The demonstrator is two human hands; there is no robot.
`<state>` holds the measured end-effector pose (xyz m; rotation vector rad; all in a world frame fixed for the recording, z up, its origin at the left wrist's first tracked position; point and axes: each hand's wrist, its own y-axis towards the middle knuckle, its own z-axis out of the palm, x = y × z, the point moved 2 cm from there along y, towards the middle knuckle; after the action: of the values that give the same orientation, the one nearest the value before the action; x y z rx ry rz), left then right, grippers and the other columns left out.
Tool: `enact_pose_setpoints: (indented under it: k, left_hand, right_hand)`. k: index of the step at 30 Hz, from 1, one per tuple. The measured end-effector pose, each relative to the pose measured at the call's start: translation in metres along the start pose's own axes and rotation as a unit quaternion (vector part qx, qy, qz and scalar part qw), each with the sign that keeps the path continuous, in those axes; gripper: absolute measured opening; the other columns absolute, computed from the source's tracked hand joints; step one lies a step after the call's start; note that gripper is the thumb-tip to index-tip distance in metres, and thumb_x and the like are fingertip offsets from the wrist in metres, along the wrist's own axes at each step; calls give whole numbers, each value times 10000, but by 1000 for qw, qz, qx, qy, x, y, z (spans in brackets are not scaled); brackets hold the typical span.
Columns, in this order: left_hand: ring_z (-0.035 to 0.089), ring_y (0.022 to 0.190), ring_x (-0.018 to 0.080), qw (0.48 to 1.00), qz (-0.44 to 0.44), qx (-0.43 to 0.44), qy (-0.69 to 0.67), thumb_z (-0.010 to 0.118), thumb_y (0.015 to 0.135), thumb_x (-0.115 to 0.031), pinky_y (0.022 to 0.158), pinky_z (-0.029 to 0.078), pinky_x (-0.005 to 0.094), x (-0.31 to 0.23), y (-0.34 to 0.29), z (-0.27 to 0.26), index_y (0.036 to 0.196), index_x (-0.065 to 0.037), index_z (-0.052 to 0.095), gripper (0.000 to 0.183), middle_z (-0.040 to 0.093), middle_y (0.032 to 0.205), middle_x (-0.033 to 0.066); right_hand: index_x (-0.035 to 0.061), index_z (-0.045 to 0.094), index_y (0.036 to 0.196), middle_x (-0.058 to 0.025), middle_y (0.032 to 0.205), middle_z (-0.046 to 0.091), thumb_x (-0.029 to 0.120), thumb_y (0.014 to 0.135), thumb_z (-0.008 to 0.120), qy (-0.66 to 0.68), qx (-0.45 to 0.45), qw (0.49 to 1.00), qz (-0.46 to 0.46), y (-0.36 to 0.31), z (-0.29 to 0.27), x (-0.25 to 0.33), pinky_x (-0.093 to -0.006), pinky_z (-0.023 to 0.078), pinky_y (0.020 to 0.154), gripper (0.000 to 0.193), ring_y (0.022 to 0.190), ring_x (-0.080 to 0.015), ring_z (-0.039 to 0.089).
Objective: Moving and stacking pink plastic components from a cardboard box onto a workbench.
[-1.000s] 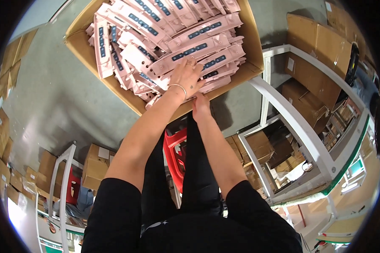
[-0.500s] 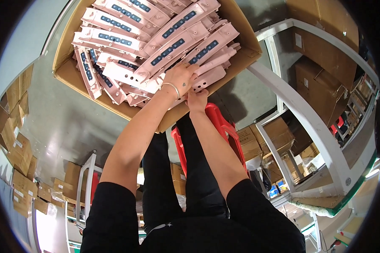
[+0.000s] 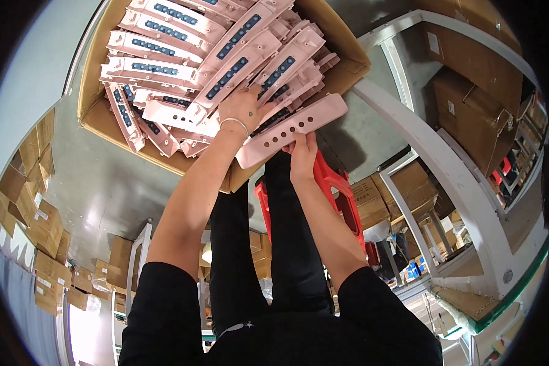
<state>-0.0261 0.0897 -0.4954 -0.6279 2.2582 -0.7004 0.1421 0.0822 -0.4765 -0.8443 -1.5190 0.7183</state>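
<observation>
A pale pink plastic panel (image 3: pixel 293 129) with a row of round holes is tilted over the near right edge of a cardboard box. My right hand (image 3: pixel 302 155) grips its lower edge, thumb and fingers closed on it. Inside the box, my left hand (image 3: pixel 243 108), with a band at the wrist, rests among the stacked panels, its thumb apart from its fingers; the fingertips are partly hidden. Many similar pink panels (image 3: pixel 229 76) fill the box, several showing rows of dark blue round pieces (image 3: pixel 233 74).
The open cardboard box (image 3: pixel 97 119) stands before me. Below its near edge is a red plastic stool or frame (image 3: pixel 341 198). A white metal frame (image 3: pixel 433 143) curves along the right, with brown cartons (image 3: pixel 470 116) behind it. More cartons (image 3: pixel 46 226) are stacked at the left.
The holed panel has been lifted and turned out over the box's near right edge in my right hand. My left hand has shifted slightly left, away from my right hand.
</observation>
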Motion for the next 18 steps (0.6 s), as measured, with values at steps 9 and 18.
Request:
enact_pose_setpoints:
  k: [9, 18]
  left_hand:
    - [577, 673, 285, 978, 116, -150, -91, 576, 752, -106, 591, 466, 369, 3, -16, -3, 830, -73, 589, 85, 587, 786, 108]
    - [579, 704, 298, 989, 60, -31, -132, 579, 777, -139, 619, 459, 368, 43, -23, -17, 859, -70, 597, 109, 597, 751, 133]
  right_hand:
    - [50, 473, 978, 6, 773, 494, 90, 801, 441, 25, 148, 987, -56, -12, 24, 34, -195, 354, 507, 184, 609, -53, 428]
    - [26, 470, 1060, -33, 863, 520, 159, 826, 514, -46, 30, 998, 31, -3, 29, 10, -257, 477, 696, 272, 756, -103, 518]
